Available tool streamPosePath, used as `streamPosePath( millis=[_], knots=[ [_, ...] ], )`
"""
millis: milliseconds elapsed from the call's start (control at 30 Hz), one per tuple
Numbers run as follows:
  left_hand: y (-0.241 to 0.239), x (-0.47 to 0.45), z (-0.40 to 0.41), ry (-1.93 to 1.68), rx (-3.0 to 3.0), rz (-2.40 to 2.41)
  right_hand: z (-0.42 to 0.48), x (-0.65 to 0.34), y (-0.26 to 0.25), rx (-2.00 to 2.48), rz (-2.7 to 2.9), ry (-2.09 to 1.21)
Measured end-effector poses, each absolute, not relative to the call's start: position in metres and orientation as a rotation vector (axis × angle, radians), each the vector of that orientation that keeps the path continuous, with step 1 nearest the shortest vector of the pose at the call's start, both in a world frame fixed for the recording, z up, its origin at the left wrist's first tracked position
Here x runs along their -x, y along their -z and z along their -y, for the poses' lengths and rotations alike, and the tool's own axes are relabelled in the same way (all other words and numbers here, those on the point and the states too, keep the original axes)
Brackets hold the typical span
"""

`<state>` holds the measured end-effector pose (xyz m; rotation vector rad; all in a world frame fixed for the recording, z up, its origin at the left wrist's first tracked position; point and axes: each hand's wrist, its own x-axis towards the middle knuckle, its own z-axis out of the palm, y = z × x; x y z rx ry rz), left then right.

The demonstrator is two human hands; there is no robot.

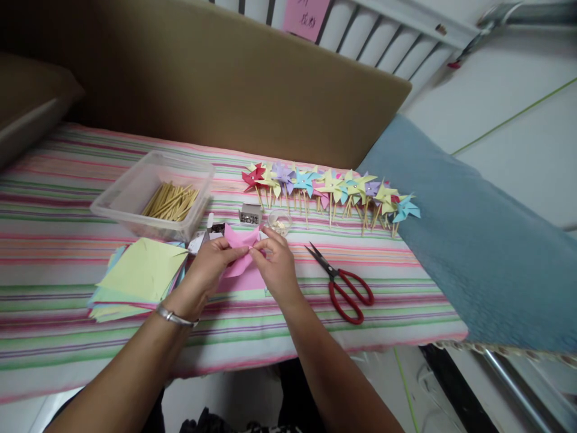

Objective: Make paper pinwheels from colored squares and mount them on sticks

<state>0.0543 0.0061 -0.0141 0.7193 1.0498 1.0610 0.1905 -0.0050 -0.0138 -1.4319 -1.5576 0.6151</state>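
Both my hands hold a pink paper square (241,252) just above the striped cloth. My left hand (210,264), with a silver bracelet on its wrist, pinches the paper's left side. My right hand (276,264) pinches folded corners together at the paper's middle. A row of finished paper pinwheels (331,187) on wooden sticks lies behind my hands. Red-handled scissors (342,285) rest to the right of my right hand. A stack of coloured paper squares (139,276), yellow-green on top, lies to the left of my left hand.
A clear plastic box (135,186) with several wooden sticks stands at the back left. A small box of pins (250,214) and a small clear dish (279,222) sit behind my hands. A blue cloth (473,240) covers the right. A brown padded headboard (225,78) runs along the back.
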Motion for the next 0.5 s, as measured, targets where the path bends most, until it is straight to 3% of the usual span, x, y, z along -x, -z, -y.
streamPosePath(
  millis=[500],
  knots=[
    [0.0153,-0.0551,-0.0057,-1.091,-0.752,-1.057,0.0045,-0.1896,0.0146,1.441,1.516,-0.683]
  ],
)
